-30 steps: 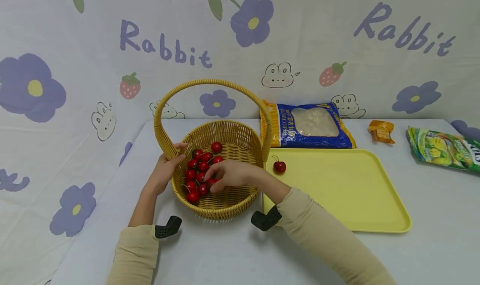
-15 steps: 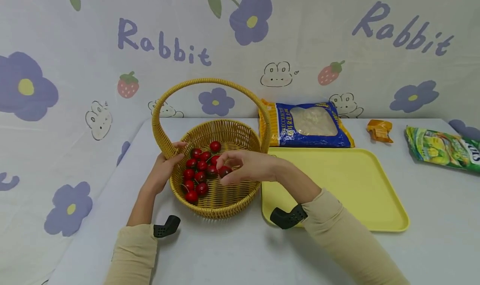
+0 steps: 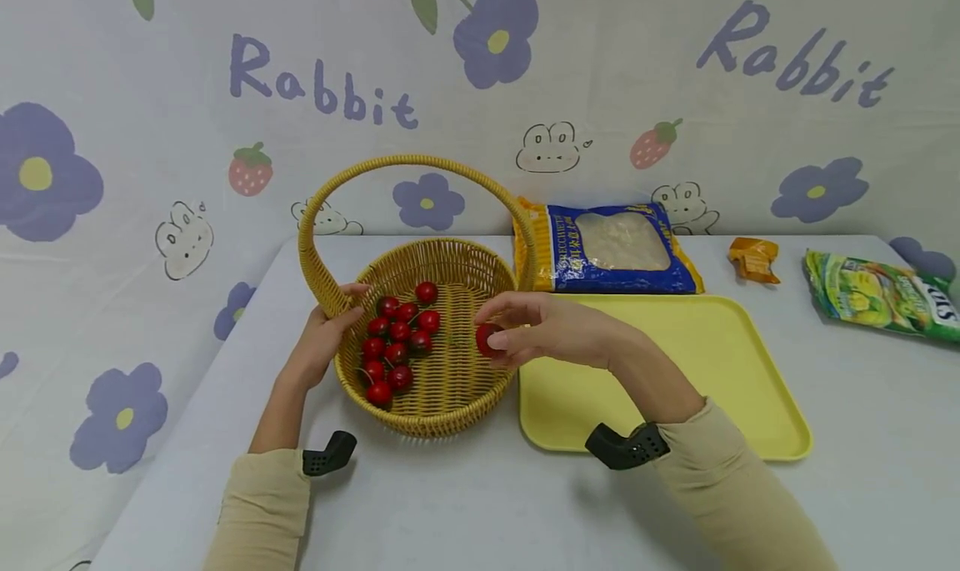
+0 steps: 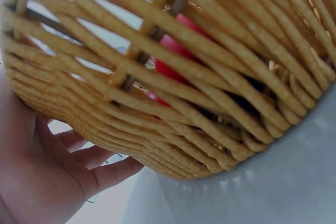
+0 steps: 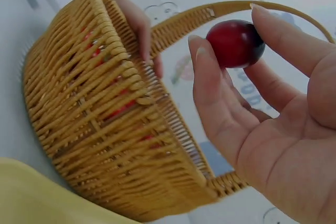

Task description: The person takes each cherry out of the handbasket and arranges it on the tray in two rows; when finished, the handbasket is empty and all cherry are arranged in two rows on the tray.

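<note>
A yellow wicker basket (image 3: 431,428) with a tall arched handle stands on the table, several red cherries (image 3: 400,331) bunched on the left side of its floor. At its left side, my left hand (image 3: 318,343) grips the rim where the handle joins, thumb on the inside. My right hand (image 3: 566,329) pinches one dark red cherry (image 5: 231,44) between thumb and fingertips, held up over the basket's right rim. Beneath the right forearm lies a yellow tray (image 3: 675,404), partly covered by hand and arm.
Behind the tray, a blue and yellow pasta bag (image 3: 622,250) lies against the patterned backdrop. Farther right are a small orange packet (image 3: 754,260) and a green snack bag (image 3: 873,294).
My right hand has picked a cherry from the bunch, lifted it and carried it right to the basket's right rim. My left hand keeps its grip on the basket.
</note>
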A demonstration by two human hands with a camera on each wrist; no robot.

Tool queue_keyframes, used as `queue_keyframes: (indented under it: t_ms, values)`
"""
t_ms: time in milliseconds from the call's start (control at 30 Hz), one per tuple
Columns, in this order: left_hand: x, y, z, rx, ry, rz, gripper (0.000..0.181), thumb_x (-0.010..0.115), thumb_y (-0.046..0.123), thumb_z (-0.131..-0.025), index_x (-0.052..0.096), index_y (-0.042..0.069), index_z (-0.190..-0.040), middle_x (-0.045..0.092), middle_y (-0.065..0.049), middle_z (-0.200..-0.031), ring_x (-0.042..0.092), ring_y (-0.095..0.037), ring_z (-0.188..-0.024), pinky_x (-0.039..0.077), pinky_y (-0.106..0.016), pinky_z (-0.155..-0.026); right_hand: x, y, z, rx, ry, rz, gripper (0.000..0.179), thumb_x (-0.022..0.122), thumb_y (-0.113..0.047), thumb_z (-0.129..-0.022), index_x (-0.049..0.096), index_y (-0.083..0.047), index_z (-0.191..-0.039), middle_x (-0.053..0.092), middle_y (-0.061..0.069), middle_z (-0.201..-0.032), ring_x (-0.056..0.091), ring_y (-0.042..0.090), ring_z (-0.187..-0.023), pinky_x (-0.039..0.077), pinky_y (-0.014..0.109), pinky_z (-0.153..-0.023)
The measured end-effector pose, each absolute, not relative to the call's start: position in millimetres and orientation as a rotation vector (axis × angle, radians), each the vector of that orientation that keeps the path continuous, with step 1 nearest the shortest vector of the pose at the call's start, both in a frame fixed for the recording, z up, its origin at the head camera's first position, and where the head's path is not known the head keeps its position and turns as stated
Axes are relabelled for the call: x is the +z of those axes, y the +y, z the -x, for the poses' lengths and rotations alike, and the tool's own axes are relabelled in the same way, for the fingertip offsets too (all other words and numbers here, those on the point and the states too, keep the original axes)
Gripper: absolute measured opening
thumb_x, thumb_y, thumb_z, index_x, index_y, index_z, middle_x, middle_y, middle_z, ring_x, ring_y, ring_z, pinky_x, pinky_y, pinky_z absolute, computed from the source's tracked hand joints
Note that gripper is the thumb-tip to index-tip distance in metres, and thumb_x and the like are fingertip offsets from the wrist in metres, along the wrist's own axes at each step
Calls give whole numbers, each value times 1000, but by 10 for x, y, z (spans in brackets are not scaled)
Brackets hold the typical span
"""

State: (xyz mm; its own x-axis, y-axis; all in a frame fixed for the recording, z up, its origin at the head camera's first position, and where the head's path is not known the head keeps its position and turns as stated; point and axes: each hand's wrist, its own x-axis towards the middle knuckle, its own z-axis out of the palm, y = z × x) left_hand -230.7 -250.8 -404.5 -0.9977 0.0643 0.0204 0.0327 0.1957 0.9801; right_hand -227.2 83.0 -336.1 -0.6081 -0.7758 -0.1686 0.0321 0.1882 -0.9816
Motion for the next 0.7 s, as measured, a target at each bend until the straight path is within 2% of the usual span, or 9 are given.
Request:
queue_keyframes:
  t_ms: [167, 400, 600, 700]
  values:
    - [-4042, -2503, 2307, 1971, 2405, -85, 40, 41, 9, -101, 40, -1, -140, 33, -19, -147, 22, -29, -138, 17, -50, -109, -3384, 1008, 2241, -1588, 1718, 698, 35, 55, -17, -98, 51, -8, -132, 55, 17, -119, 58, 31, -105, 48, 37, -87]
    - [-4036, -2498, 2301, 1966, 2416, -84, 40, 41, 9, -101, 39, -2, -140, 32, -19, -147, 22, -29, -138, 17, -50, -109, -3388, 1242, 2221, -1805, 1532, 637, 24, 55, -7, -97, 53, -6, -120, 53, 19, -117, 60, 31, -100, 49, 36, -86]
    - [-4033, -2497, 2299, 1966, 2416, -89, 40, 41, 9, -101, 39, -2, -140, 33, -19, -147, 23, -29, -138, 17, -50, -109, -3367, 1395, 2234, -1841, 1668, 564, 31, 59, -7, -94, 50, -5, -123, 61, 16, -112, 63, 27, -94, 50, 30, -76]
    - [-4032, -2495, 2300, 1964, 2414, -88, 40, 41, 8, -101, 39, -1, -140, 33, -19, -147, 22, -29, -138, 17, -49, -110, -3363, 1460, 2249, -1866, 1716, 533, 31, 59, -4, -94, 54, -8, -124, 61, 12, -114, 62, 24, -96, 50, 31, -81]
